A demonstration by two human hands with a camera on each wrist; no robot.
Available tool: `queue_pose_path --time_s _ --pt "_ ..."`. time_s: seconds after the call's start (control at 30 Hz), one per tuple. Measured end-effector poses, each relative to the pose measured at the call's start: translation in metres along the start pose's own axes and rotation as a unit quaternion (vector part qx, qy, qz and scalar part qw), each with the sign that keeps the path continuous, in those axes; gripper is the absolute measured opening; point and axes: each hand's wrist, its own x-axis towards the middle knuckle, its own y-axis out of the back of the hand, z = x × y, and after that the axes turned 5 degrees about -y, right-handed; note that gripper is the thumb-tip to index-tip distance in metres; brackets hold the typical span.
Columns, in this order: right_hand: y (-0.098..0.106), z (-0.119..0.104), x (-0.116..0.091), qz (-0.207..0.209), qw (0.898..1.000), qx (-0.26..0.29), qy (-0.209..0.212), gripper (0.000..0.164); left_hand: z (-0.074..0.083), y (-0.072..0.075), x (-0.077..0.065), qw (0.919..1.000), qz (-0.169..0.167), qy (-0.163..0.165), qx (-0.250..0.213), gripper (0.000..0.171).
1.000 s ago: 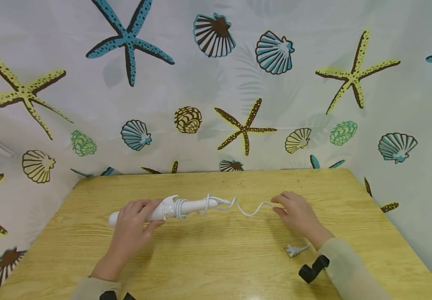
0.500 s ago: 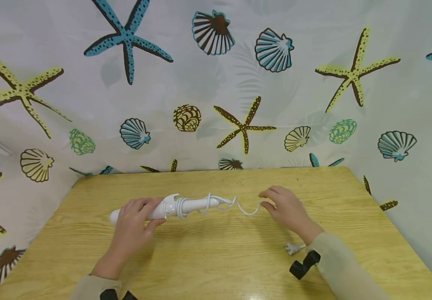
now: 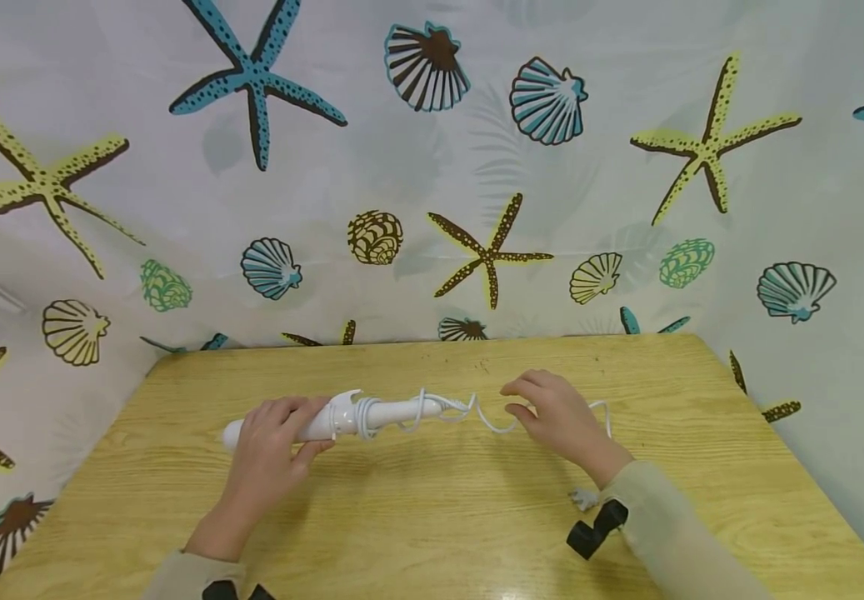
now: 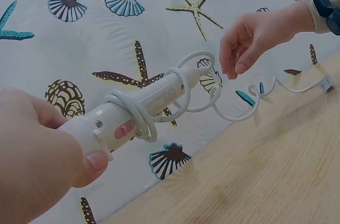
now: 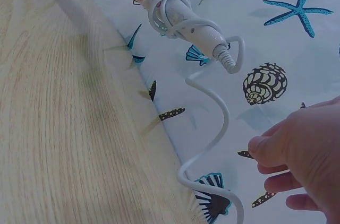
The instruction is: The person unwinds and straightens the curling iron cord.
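My left hand grips a white curling iron around its thicker part, holding it level above the table. Several turns of its white cord are wound around the handle, close to a pinkish switch. From the handle's end the cord hangs in loose waves toward the right. Beside that loose stretch, my right hand hovers with loosely bent fingers. In the right wrist view its thumb and fingers are apart from the cord, holding nothing. The plug lies on the table by the right wrist.
A wooden table spreads beneath both hands. Behind it and along its sides hangs a pale cloth printed with starfish and shells. Black straps with mounts sit on the wrists.
My right hand has moved left along the cord toward the curling iron and its fingers have come off the cord, which now shows behind the wrist. The left hand keeps its grip, nearly still.
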Motion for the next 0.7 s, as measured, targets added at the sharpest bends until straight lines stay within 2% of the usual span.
queue_pose_path --time_s 0.4,0.7 --pt "-0.002 -0.008 0.009 0.003 1.0 0.012 0.022 0.02 -0.001 0.0 0.002 1.0 0.007 -0.004 -0.002 0.056" --pt "-0.008 -0.016 0.013 -0.033 0.998 0.035 0.035 0.021 -0.001 -0.002 0.0 0.9999 0.007 -0.007 -0.002 0.056"
